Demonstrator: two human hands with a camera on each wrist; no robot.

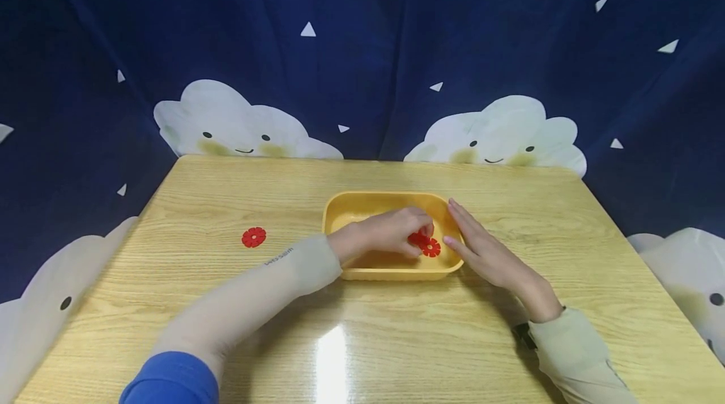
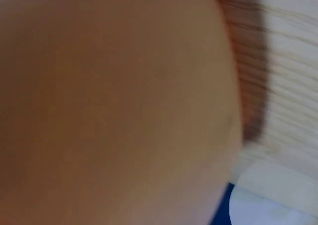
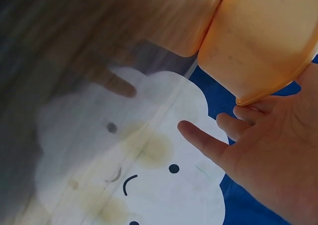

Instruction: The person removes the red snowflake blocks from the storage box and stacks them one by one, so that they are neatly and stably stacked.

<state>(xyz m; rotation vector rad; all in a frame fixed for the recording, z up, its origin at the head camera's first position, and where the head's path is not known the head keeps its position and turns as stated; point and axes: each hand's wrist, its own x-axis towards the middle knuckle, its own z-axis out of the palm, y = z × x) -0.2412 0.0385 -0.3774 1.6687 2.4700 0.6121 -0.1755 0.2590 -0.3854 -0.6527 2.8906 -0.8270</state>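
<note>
A yellow-orange plastic bin (image 1: 391, 275) sits on the table. My left hand (image 1: 399, 231) reaches into its right half, fingers curled down around a red notched flower-shaped disc (image 1: 419, 239). Beside those fingertips shows another red disc (image 1: 432, 248) with a pale centre. At the bin's right end, my right hand (image 1: 489, 256) rests with straight fingers along the rim. The right wrist view has this hand (image 3: 278, 145) spread against the bin's outer wall (image 3: 258, 41). Bare skin (image 2: 119, 106) fills most of the left wrist view, which hides the grasp.
One more red flower-shaped disc (image 1: 253, 237) lies flat on the wooden table (image 1: 272, 190), left of the bin. Behind the table hangs a dark blue curtain (image 1: 362, 64) with white clouds and triangles. My left forearm (image 1: 243, 303) crosses the table's front left.
</note>
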